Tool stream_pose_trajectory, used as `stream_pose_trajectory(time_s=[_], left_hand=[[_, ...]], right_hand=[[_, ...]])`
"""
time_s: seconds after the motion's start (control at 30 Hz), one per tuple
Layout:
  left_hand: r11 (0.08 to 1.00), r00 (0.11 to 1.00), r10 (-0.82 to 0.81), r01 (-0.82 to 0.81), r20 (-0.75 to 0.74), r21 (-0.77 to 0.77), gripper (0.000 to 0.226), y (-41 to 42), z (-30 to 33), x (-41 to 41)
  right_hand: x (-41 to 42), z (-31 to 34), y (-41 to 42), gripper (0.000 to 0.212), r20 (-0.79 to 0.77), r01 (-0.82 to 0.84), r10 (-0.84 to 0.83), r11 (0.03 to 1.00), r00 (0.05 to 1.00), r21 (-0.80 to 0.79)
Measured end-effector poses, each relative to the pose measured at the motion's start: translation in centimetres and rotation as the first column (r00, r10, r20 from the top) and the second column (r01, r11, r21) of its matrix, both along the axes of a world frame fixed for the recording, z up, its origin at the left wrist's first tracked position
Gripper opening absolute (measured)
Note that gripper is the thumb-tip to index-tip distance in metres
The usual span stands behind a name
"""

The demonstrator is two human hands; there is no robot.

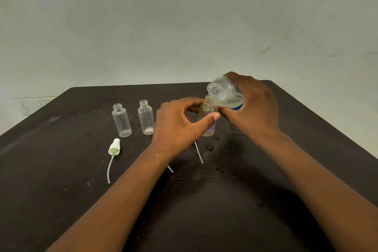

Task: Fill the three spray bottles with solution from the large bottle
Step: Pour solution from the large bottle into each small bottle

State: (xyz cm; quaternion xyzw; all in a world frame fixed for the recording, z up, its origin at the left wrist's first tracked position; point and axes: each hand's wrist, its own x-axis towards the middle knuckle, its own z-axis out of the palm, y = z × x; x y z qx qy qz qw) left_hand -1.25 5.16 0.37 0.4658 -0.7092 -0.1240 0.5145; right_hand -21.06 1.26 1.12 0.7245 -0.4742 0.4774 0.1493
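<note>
Three small clear spray bottles stand uncapped on the dark table (61, 170). The left one (121, 120) and the middle one (146, 117) look empty. My left hand (178, 127) grips the right spray bottle (207, 114), which has a purple label and holds some liquid. My right hand (251, 106) holds the large clear bottle (226, 92) with a blue-and-white label, tipped over so its open mouth sits just above the small bottle's neck.
A white spray pump (114, 147) with a long dip tube lies in front of the left bottle. Two more dip tubes (198, 152) show from under my left arm. Wet drops (209, 147) lie near the held bottle. A pale wall stands behind the table.
</note>
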Motion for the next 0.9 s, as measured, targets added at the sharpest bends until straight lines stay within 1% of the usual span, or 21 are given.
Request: stream_pose_trajectory(time_s=[0.3, 0.4, 0.57, 0.9], left_hand=[[1.000, 1.000, 0.003, -0.003, -0.014, 0.012, 0.035, -0.07, -0.01, -0.03], [1.000, 1.000, 0.003, -0.003, -0.027, 0.001, 0.032, -0.02, 0.00, -0.14], [1.000, 0.999, 0.005, -0.005, -0.039, -0.001, 0.035, -0.08, -0.09, -0.16], [1.000, 1.000, 0.024, -0.024, 0.010, 0.010, 0.040, -0.35, -0.32, 0.04]], right_hand=[[-0.20, -0.30, -0.39, 0.069, -0.003, 0.015, -0.015, 0.999, 1.000, -0.042], [-0.24, -0.35, -0.48, 0.070, -0.009, 0.016, -0.017, 0.999, 1.000, -0.042], [-0.35, -0.40, -0.55, 0.070, -0.004, 0.017, -0.017, 0.999, 1.000, -0.035], [-0.52, -0.53, -0.71, 0.068, 0.020, 0.016, -0.015, 0.999, 1.000, -0.044]])
